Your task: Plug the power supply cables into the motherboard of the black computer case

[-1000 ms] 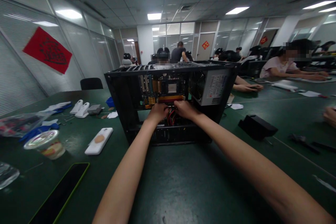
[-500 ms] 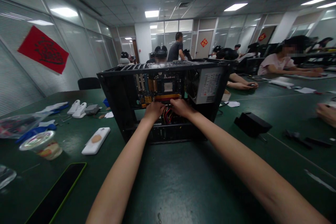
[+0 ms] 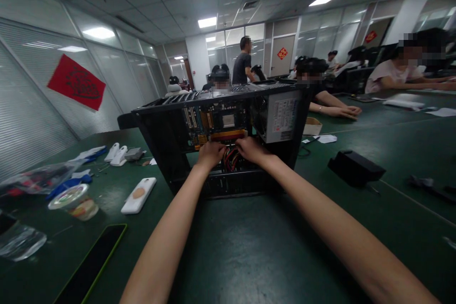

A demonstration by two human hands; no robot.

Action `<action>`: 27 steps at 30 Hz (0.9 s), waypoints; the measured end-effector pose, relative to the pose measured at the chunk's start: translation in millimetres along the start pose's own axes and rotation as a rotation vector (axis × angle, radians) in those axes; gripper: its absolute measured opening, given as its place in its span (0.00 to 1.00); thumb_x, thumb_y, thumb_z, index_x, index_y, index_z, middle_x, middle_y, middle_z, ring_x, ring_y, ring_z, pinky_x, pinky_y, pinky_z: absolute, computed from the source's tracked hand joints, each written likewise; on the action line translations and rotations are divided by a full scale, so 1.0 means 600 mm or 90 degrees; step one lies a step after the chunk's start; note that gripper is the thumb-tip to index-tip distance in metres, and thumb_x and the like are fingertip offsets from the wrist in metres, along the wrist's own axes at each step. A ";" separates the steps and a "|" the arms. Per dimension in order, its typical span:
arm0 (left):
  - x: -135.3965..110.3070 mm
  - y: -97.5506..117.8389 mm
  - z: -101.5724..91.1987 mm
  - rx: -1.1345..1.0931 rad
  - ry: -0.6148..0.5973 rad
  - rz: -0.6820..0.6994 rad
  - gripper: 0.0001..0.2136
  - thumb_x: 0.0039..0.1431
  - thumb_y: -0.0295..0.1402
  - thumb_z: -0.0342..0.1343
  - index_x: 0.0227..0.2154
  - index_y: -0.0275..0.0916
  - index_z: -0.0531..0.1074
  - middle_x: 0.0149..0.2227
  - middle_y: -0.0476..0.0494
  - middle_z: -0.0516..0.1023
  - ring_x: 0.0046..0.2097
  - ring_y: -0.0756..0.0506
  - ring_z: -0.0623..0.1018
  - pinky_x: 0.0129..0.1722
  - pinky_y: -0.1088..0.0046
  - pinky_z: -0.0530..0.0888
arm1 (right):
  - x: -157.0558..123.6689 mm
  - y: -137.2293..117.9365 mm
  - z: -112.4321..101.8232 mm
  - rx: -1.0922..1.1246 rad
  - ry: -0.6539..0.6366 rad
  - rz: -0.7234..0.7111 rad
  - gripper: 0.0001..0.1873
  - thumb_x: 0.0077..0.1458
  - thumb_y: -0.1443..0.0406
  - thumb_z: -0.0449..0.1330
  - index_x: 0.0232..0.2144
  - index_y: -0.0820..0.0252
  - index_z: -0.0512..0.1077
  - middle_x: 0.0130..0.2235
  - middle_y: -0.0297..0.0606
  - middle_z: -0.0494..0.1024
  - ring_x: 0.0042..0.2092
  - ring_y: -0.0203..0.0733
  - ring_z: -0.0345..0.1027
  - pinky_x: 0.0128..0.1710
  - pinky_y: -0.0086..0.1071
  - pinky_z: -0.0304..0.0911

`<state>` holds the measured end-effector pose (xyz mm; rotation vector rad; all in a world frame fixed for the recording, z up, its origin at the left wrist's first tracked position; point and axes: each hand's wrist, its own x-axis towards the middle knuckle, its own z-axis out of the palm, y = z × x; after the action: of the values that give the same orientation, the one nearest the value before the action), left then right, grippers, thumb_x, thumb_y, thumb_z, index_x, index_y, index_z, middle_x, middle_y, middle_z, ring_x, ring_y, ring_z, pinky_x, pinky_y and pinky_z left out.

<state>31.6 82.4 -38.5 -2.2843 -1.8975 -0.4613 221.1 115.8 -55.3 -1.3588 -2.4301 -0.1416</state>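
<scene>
An open black computer case [image 3: 167, 152] stands on the green table [image 3: 249, 247], its motherboard [image 3: 213, 121] facing me. Both my arms reach into it. My left hand [image 3: 211, 153] is curled just below the board's yellow and red slots. My right hand [image 3: 251, 148] is curled beside it, at a bundle of red cables [image 3: 231, 159]. The fingertips of both hands are hidden inside the case, so what they pinch does not show. A grey power supply [image 3: 283, 116] sits in the case at the upper right.
Left of the case lie a white phone case [image 3: 138, 194], a dark phone [image 3: 90, 263], a sealed cup [image 3: 74, 202] and plastic bags. A black box [image 3: 356, 167] sits to the right. Several people work at tables behind.
My hands stay at the same spot inside the case. The view has tilted and shifted slightly, so the case appears a little more slanted.
</scene>
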 end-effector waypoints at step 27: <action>0.001 0.007 -0.013 0.022 0.014 -0.032 0.16 0.67 0.40 0.50 0.47 0.49 0.82 0.44 0.41 0.84 0.46 0.37 0.81 0.41 0.66 0.72 | -0.010 -0.031 -0.041 -0.048 -0.019 0.007 0.16 0.66 0.71 0.51 0.45 0.68 0.78 0.44 0.53 0.81 0.48 0.49 0.77 0.43 0.32 0.64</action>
<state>34.8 79.9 -30.2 -2.2055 -1.9419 -0.4541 214.6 94.7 -33.1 -1.4154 -2.4642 -0.2130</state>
